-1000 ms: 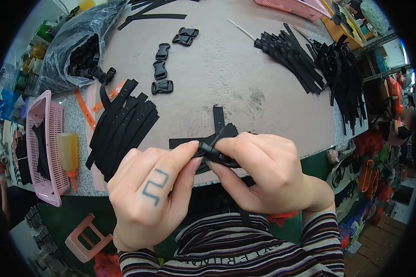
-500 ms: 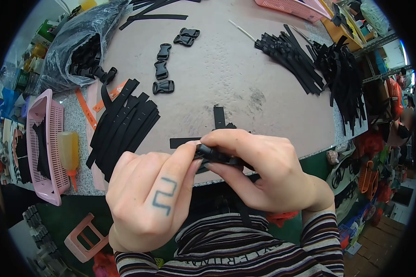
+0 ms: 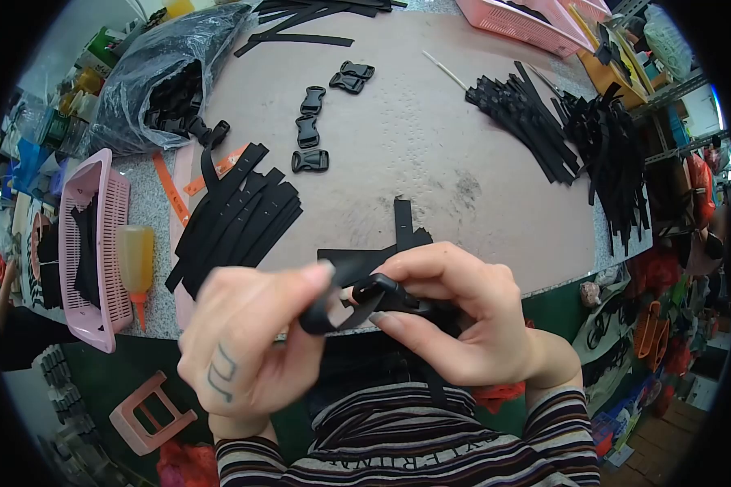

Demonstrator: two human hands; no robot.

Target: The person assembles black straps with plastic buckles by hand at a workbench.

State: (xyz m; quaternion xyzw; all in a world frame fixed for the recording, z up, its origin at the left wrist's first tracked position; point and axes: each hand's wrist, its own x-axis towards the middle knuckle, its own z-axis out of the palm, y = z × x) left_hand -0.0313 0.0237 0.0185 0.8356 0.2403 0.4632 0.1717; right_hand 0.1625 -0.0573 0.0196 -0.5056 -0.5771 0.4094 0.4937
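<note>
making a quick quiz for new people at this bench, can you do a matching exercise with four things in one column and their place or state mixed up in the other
1. left hand
2. right hand
3. plastic bag
4. squeeze bottle

a. gripping a black buckle
b. beside a pink basket
c. holding a black strap
d. open, with dark pieces inside

Pairs: 1-c, 2-a, 3-d, 4-b

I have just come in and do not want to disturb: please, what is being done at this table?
The person's right hand holds a black buckle near the front edge of the table. The left hand, blurred, holds a black strap that curls up to it; how far it is threaded, I cannot tell. More buckles lie beyond, and a pile of straps on the left.
</note>
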